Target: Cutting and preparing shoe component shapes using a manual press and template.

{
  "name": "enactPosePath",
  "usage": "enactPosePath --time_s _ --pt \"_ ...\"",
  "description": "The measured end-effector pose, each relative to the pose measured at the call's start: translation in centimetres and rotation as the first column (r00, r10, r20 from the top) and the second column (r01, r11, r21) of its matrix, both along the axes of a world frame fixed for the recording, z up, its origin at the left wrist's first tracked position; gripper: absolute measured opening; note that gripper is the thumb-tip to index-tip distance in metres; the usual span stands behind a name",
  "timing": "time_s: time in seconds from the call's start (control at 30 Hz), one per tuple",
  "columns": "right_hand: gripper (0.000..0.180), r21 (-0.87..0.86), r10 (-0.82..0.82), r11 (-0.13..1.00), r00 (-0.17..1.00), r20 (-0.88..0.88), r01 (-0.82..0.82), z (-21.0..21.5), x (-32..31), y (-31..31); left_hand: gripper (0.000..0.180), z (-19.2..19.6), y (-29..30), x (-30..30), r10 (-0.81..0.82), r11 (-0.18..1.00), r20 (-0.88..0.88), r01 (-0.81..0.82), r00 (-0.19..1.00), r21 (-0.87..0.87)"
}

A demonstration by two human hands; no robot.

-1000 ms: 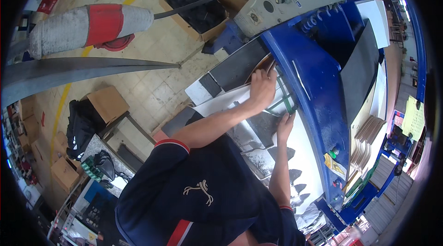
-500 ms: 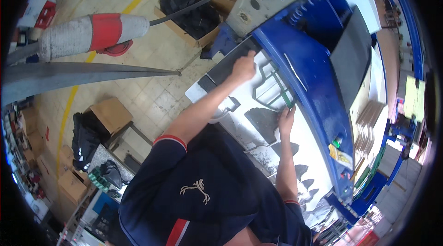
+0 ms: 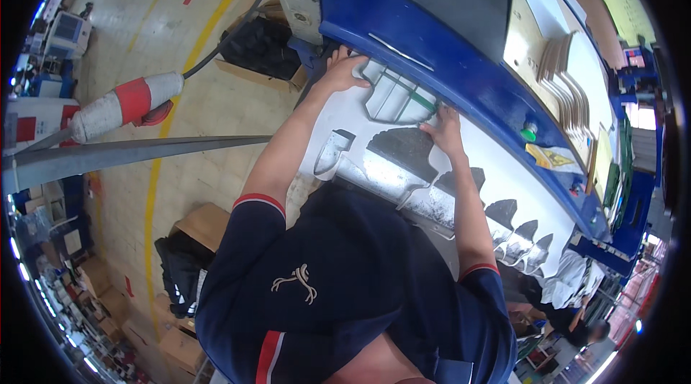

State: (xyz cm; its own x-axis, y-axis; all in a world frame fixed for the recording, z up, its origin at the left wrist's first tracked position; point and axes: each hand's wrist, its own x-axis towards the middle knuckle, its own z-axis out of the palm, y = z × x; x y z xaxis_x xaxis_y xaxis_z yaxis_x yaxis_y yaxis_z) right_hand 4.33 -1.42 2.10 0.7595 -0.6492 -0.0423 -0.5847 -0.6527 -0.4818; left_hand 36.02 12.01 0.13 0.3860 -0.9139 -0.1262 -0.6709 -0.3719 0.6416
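Left hand point(image 3: 344, 71): reaches up to the 12 o'clock part of the view, fingers curled over the far edge of the large pale grey sheet with shaped cut-outs point(image 3: 374, 143), gripping it where it meets the underside of the blue metal press head point(image 3: 432, 46). Right hand point(image 3: 443, 128): lies palm down on the same sheet, fingers pressed together and pointing toward 11 o'clock, fingertips just beside a thin green strip point(image 3: 421, 100) at the press edge. Whether it pinches anything cannot be told.

The sheet lies flat on the machine bed, running from 12 o'clock down toward 4 o'clock, with dark openings along it. At 1 o'clock of the right hand, on the blue head, stand a stack of curved tan board pieces point(image 3: 568, 89).

At 9 o'clock of the left hand, on the tiled floor, lies a red and white cylinder point(image 3: 122, 107). An open brown cardboard box holding black material point(image 3: 259, 49) sits at 10 o'clock, near the machine.
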Motion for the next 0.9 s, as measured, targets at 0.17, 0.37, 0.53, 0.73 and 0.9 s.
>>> enactPosePath --time_s 0.17,0.37,0.53,0.73,0.9 --pt "0.084 -0.130 0.039 0.991 0.996 0.080 -0.028 -1.5 -0.5 0.2 0.078 -0.8 0.8 -0.4 0.007 0.999 0.038 -0.005 0.999 -0.051" --pt "0.085 -0.097 0.012 0.995 0.998 0.068 -0.006 -1.4 -0.7 0.6 0.079 -1.7 1.2 -0.5 0.038 0.996 0.021 -0.036 0.999 -0.076" --pt "0.085 -0.137 0.022 0.990 0.996 0.081 -0.011 -1.6 -0.7 0.7 0.080 -2.1 1.2 -0.2 0.030 0.993 0.034 -0.026 0.999 -0.113" --pt "0.084 -0.135 0.019 0.991 0.997 0.073 -0.009 -1.9 -1.0 0.7 0.080 -1.9 1.2 -0.2 0.010 0.995 0.028 -0.007 1.000 -0.096" --pt "0.082 -0.149 0.013 0.989 0.998 0.064 -0.004 -2.0 -0.9 0.8 0.079 -1.7 1.2 -0.2 0.004 0.996 0.023 -0.002 1.000 -0.092"
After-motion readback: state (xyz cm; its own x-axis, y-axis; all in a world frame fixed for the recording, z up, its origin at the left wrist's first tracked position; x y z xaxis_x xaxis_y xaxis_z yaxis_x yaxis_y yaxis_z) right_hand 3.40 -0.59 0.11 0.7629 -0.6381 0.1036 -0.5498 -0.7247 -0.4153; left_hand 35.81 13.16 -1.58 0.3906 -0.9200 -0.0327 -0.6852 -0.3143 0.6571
